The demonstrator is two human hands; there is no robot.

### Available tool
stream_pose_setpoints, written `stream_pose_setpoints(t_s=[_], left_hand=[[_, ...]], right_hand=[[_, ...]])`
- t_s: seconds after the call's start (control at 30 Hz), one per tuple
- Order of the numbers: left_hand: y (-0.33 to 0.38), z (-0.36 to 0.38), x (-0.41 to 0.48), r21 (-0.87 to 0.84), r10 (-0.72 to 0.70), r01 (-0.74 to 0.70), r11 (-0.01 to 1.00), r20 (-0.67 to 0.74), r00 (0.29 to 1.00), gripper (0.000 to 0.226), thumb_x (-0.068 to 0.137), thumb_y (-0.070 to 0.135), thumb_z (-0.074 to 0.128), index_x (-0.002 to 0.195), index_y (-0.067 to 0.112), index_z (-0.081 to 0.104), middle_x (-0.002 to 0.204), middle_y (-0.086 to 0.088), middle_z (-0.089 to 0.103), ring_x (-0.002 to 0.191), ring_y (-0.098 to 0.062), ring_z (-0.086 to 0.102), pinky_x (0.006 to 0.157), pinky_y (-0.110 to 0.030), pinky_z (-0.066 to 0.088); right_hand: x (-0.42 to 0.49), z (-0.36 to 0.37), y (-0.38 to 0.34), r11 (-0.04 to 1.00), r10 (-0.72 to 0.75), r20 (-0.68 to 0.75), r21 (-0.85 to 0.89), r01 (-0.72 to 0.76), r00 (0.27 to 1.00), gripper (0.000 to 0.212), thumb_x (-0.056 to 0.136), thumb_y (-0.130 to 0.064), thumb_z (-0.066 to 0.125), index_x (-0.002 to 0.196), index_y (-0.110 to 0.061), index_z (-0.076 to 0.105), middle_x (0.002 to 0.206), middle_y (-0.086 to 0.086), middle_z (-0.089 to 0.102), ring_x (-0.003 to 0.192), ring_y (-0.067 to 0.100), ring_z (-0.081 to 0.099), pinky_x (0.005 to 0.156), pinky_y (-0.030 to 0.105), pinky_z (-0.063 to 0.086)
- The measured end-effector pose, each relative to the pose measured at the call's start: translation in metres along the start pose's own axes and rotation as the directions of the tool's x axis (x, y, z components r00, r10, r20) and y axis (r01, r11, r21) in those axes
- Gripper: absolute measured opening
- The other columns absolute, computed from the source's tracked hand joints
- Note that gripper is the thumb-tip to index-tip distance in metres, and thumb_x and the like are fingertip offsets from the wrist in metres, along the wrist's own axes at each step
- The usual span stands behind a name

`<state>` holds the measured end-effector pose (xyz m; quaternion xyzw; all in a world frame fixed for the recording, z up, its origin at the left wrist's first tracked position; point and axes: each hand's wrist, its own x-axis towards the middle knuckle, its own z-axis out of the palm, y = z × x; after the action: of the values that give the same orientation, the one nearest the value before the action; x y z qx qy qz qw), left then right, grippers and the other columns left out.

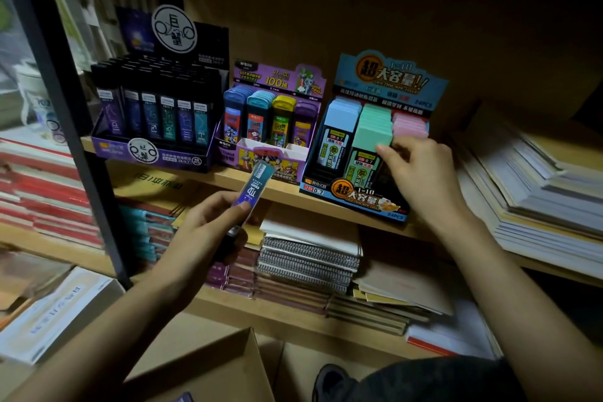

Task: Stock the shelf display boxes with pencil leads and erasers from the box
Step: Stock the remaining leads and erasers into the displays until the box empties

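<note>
The lead tube (254,188) sits tilted in the left hand (202,232), fingers curled round its lower end, held just below the shelf (195,173), probably awaiting a slot. The right hand (421,173) reaches into the blue display box (359,196), its fingertips at the green cases (375,127) and pink cases (409,126) (gripping or merely nudging, I cannot tell), likely making room.

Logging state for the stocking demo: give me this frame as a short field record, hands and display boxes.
left hand: holds lead tube
right hand: fingers on cases in blue display box; grip unclear
other displays: black-tube box, purple box
source: cardboard box, bottom of view
</note>
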<state>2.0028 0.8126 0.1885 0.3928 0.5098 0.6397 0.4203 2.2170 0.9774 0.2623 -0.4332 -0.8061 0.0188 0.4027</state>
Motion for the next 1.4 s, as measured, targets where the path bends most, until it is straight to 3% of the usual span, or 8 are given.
stream_pose_setpoints(t_s=[0.17,0.27,0.4,0.5,0.73,0.97,1.17,1.4], left_hand=[[0.002,-0.002,0.0,0.005,0.028,-0.028,1.0,-0.001,1.0,0.029,0.072,0.031,0.064,0.095,0.013,0.062,0.067,0.005,0.064,0.049,-0.003,0.052,0.041,-0.014,0.039],[0.004,-0.007,-0.001,0.101,0.055,-0.061,0.993,0.064,0.996,0.029,0.069,0.034,0.067,0.094,0.018,0.067,0.078,0.002,0.07,0.052,-0.003,0.053,0.042,-0.014,0.039],[0.009,-0.012,-0.002,0.21,0.035,-0.066,0.975,0.147,0.989,0.025,0.065,0.041,0.07,0.087,0.029,0.071,0.086,-0.005,0.072,0.06,-0.01,0.059,0.047,-0.018,0.044],[0.012,-0.02,-0.004,0.248,0.031,-0.066,0.967,0.141,0.99,0.025,0.067,0.038,0.072,0.087,0.024,0.071,0.081,-0.007,0.072,0.058,-0.01,0.062,0.045,-0.015,0.044],[0.029,-0.051,-0.01,0.072,0.039,-0.027,0.997,-0.167,0.985,0.017,0.067,0.027,0.074,0.078,0.015,0.067,0.064,0.006,0.07,0.053,0.0,0.062,0.043,-0.014,0.045],[0.043,-0.072,-0.022,0.175,0.213,-0.18,0.968,-0.193,0.958,0.028,0.073,0.035,0.065,0.094,0.018,0.068,0.095,-0.001,0.072,0.091,-0.013,0.068,0.075,-0.025,0.056],[0.054,-0.087,-0.02,0.33,0.284,-0.211,0.92,-0.191,0.94,0.032,0.07,0.034,0.066,0.097,0.015,0.067,0.095,-0.01,0.071,0.093,-0.022,0.068,0.085,-0.04,0.055],[0.061,-0.131,0.006,0.506,0.325,-0.172,0.845,-0.23,0.917,0.04,0.071,0.032,0.071,0.108,0.023,0.058,0.109,0.002,0.063,0.098,-0.005,0.06,0.083,-0.019,0.051]], right_hand=[[-0.005,-0.009,-0.012,0.943,0.098,0.063,-0.324,-0.073,0.993,0.039,0.091,-0.047,0.053,0.071,-0.015,0.065,0.071,0.009,0.064,0.074,0.032,0.061,0.061,0.03,0.041],[-0.013,-0.01,-0.036,0.995,-0.084,0.059,-0.055,0.088,0.995,0.029,0.091,-0.037,0.056,0.08,-0.013,0.066,0.077,0.003,0.065,0.073,0.021,0.06,0.067,0.034,0.048],[-0.036,0.019,-0.082,0.926,-0.289,0.346,0.337,0.169,0.893,0.022,0.089,-0.024,0.063,0.107,-0.014,0.069,0.101,-0.005,0.062,0.092,0.001,0.053,0.08,0.008,0.038],[-0.044,0.037,-0.097,0.907,-0.316,0.48,0.406,0.112,0.819,0.015,0.088,-0.023,0.063,0.099,-0.017,0.071,0.094,-0.007,0.065,0.087,0.001,0.057,0.077,0.011,0.041],[-0.05,0.065,-0.122,0.751,-0.173,0.494,0.626,-0.211,0.852,0.011,0.087,-0.016,0.065,0.081,-0.024,0.069,0.078,-0.012,0.064,0.073,-0.004,0.056,0.07,0.013,0.044],[-0.055,0.088,-0.162,0.794,-0.346,0.657,0.585,-0.163,0.67,0.015,0.092,-0.028,0.059,0.078,-0.031,0.064,0.074,-0.009,0.063,0.069,-0.001,0.056,0.067,0.022,0.042],[-0.026,0.09,-0.189,0.543,-0.298,0.465,0.801,-0.252,0.833,0.014,0.089,-0.018,0.062,0.092,-0.032,0.063,0.083,-0.016,0.066,0.077,-0.008,0.06,0.069,0.01,0.047],[0.019,0.109,-0.219,0.583,-0.245,0.417,0.784,-0.211,0.875,0.018,0.084,-0.011,0.067,0.088,-0.028,0.062,0.087,-0.005,0.064,0.088,0.013,0.062,0.079,0.026,0.052]])
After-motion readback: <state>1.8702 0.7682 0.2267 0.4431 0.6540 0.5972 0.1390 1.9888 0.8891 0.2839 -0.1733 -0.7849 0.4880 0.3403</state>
